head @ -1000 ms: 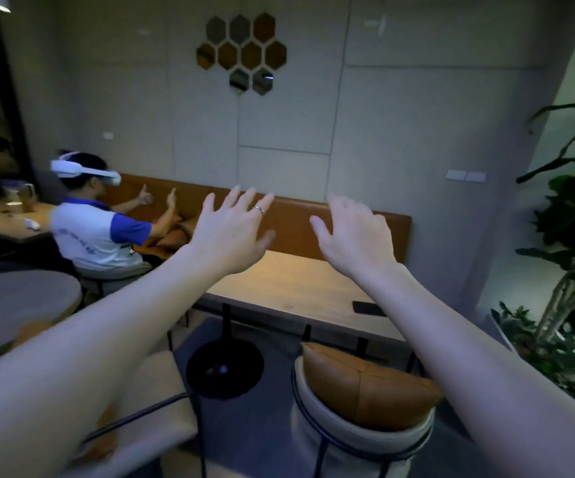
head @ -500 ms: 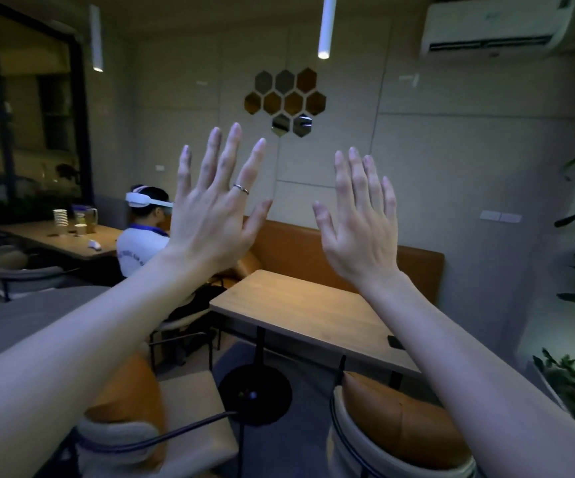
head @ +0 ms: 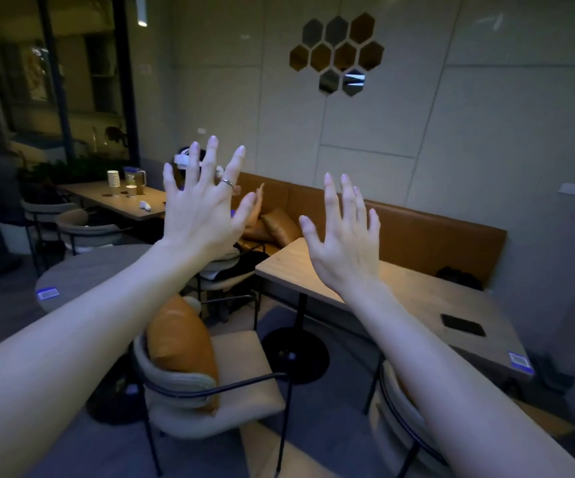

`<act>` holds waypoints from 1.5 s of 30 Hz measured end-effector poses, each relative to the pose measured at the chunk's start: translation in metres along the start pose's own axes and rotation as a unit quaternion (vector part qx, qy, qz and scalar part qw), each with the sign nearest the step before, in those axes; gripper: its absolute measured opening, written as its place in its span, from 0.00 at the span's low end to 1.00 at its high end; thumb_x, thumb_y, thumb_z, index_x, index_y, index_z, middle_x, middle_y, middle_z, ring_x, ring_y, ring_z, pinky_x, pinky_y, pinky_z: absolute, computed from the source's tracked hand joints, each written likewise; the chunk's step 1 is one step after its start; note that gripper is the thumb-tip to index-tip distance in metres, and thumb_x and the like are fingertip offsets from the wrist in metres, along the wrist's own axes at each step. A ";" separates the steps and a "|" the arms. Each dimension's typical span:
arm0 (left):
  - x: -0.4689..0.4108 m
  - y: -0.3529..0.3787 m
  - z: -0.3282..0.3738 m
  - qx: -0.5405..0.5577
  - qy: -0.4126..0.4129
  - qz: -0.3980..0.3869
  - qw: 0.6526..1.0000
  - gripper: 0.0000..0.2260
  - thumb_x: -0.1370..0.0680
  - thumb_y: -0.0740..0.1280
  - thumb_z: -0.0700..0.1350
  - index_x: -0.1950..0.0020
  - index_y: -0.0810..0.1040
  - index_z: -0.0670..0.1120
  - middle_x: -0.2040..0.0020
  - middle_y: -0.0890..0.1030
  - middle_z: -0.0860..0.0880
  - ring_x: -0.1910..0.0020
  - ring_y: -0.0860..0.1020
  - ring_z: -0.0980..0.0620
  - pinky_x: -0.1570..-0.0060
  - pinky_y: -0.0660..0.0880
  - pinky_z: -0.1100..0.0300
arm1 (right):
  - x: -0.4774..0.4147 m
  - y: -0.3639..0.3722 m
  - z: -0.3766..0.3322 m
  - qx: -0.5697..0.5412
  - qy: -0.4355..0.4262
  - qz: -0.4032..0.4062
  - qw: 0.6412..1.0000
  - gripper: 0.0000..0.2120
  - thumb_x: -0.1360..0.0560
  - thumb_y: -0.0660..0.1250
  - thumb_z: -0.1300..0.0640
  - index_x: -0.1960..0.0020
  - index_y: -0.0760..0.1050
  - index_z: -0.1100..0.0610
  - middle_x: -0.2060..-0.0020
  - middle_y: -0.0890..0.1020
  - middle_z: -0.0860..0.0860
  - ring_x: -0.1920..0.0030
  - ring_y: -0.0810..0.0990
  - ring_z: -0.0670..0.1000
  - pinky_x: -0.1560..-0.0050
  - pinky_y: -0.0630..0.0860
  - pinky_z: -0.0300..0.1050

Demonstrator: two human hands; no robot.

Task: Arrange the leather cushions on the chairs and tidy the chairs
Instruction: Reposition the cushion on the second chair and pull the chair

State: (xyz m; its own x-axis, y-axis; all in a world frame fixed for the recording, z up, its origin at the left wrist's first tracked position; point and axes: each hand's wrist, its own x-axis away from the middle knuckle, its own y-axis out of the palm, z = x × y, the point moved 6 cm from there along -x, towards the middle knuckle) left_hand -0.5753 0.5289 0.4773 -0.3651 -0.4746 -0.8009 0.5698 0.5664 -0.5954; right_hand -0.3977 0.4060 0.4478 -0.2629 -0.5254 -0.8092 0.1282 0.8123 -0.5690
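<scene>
Left hand (head: 203, 215): raised, fingers spread, grasping nothing.
Right hand (head: 343, 246): likewise released.
Change: view swung left; leather cushion (head: 179, 336) upright against chair (head: 210, 384) backrest, untouched.

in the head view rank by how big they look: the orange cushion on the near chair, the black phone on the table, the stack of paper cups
1. orange cushion, by far the largest.
2. black phone.
3. stack of paper cups, smallest as it looks, though it sits much farther from the camera, so its true size against the phone is unsure.
</scene>
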 end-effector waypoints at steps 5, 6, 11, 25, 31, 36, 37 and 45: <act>0.026 0.063 -0.073 -0.036 -0.047 -0.073 0.996 0.32 0.19 0.52 0.64 0.16 0.55 0.55 0.16 0.54 0.41 0.17 0.52 0.38 0.27 0.52 0.28 | 0.018 0.100 -0.030 -0.045 0.003 -0.088 0.995 0.34 0.16 0.53 0.38 0.14 0.52 0.50 0.15 0.58 0.56 0.17 0.58 0.61 0.23 0.59 0.70; 0.033 0.077 -0.088 -0.041 -0.058 -0.088 0.994 0.32 0.19 0.52 0.64 0.16 0.55 0.55 0.15 0.54 0.41 0.17 0.52 0.38 0.27 0.52 0.28 | 0.021 0.121 -0.037 -0.055 0.006 -0.103 0.993 0.34 0.16 0.53 0.37 0.14 0.52 0.50 0.15 0.58 0.57 0.17 0.58 0.61 0.24 0.59 0.70; 0.064 0.157 -0.163 -0.066 -0.108 -0.181 0.975 0.33 0.19 0.54 0.64 0.16 0.51 0.56 0.15 0.50 0.42 0.17 0.48 0.38 0.27 0.52 0.27 | 0.044 0.239 -0.072 -0.087 0.022 -0.183 0.979 0.35 0.17 0.51 0.36 0.14 0.50 0.49 0.15 0.56 0.57 0.17 0.58 0.61 0.24 0.59 0.69; 0.123 0.433 -0.344 -0.007 -0.307 -0.428 0.850 0.39 0.22 0.62 0.67 0.16 0.50 0.55 0.16 0.55 0.43 0.19 0.54 0.39 0.31 0.60 0.27 | 0.136 0.585 -0.123 -0.117 0.129 -0.497 0.850 0.42 0.20 0.52 0.29 0.15 0.40 0.44 0.14 0.46 0.54 0.18 0.55 0.64 0.27 0.61 0.70; 0.162 0.521 -0.382 0.061 -0.413 -0.503 0.757 0.46 0.26 0.64 0.72 0.16 0.51 0.51 0.18 0.60 0.42 0.21 0.60 0.36 0.27 0.62 0.34 | 0.192 0.661 -0.154 -0.144 0.193 -0.611 0.754 0.48 0.25 0.54 0.23 0.16 0.35 0.41 0.14 0.40 0.56 0.17 0.47 0.67 0.24 0.56 0.74; 0.183 0.583 -0.406 0.151 -0.512 -0.501 0.681 0.51 0.30 0.71 0.70 0.16 0.52 0.49 0.21 0.65 0.39 0.24 0.66 0.36 0.27 0.67 0.41 | 0.201 0.696 -0.166 -0.129 0.199 -0.618 0.750 0.50 0.26 0.56 0.23 0.18 0.30 0.38 0.15 0.40 0.59 0.18 0.47 0.72 0.26 0.58 0.75; 0.186 0.593 -0.409 0.171 -0.532 -0.492 0.668 0.52 0.30 0.73 0.69 0.16 0.50 0.49 0.20 0.65 0.40 0.25 0.67 0.37 0.27 0.67 0.42 | 0.201 0.700 -0.167 -0.124 0.195 -0.621 0.749 0.50 0.27 0.56 0.23 0.19 0.29 0.38 0.15 0.40 0.59 0.18 0.47 0.73 0.26 0.59 0.75; 0.196 0.641 -0.435 0.217 -0.564 -0.521 0.603 0.58 0.34 0.78 0.67 0.17 0.50 0.41 0.21 0.66 0.38 0.26 0.70 0.36 0.28 0.68 0.40 | 0.201 0.709 -0.172 -0.107 0.210 -0.593 0.770 0.47 0.27 0.55 0.23 0.20 0.30 0.34 0.15 0.46 0.58 0.19 0.53 0.71 0.29 0.66 0.71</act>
State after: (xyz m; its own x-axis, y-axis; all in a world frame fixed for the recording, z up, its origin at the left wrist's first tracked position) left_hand -0.6019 1.0925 -0.0892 -0.0980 -0.7159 0.6913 0.6913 -0.5487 -0.4702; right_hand -0.5237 0.9199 -0.0932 -0.3663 -0.8380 0.4045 -0.5892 -0.1276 -0.7979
